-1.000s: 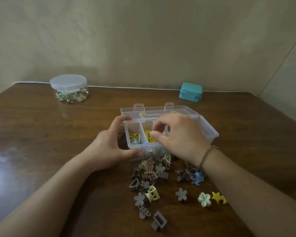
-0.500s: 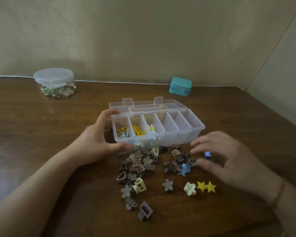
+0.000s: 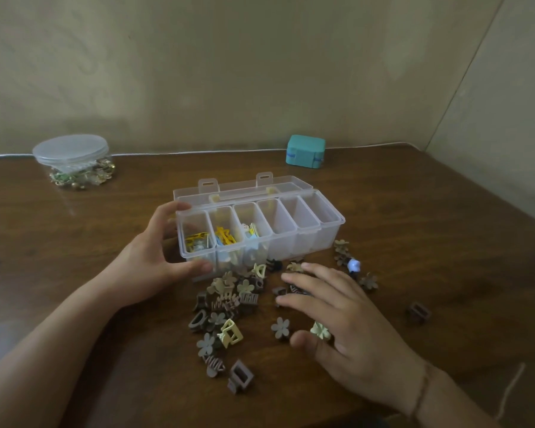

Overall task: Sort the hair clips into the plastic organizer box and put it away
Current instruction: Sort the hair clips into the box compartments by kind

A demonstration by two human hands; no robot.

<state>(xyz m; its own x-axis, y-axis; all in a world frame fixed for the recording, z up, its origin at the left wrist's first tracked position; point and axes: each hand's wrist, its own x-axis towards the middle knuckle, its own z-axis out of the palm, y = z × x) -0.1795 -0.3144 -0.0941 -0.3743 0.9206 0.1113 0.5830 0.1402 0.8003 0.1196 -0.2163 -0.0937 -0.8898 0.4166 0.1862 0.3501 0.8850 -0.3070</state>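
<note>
A clear plastic organizer box (image 3: 303,233) is seen standing open on the wooden bench (image 3: 414,217), with its lid (image 3: 238,188) folded back behind it. Six compartments in a row are counted. Small clips are found in the three compartments at the left end: yellow ones in the first two, and pale blue and cream ones in the third. No contents can be made out in the other three.

The left end of the box is gripped by the left hand (image 3: 155,257), with the fingers curled over the far corner and the thumb laid against the near wall.

The right hand (image 3: 346,316) is held spread, palm down, over the loose hair clips (image 3: 229,304) on the bench just in front of the box. Nothing is pinched by it; whether the fingertips touch the clips cannot be told. A cream flower clip (image 3: 320,330) lies partly under this hand. A brown rectangular clip (image 3: 418,312) is noted well apart to the right.

A lidded clear jar (image 3: 71,159) and a small teal case (image 3: 305,150) stand near the wall.
</note>
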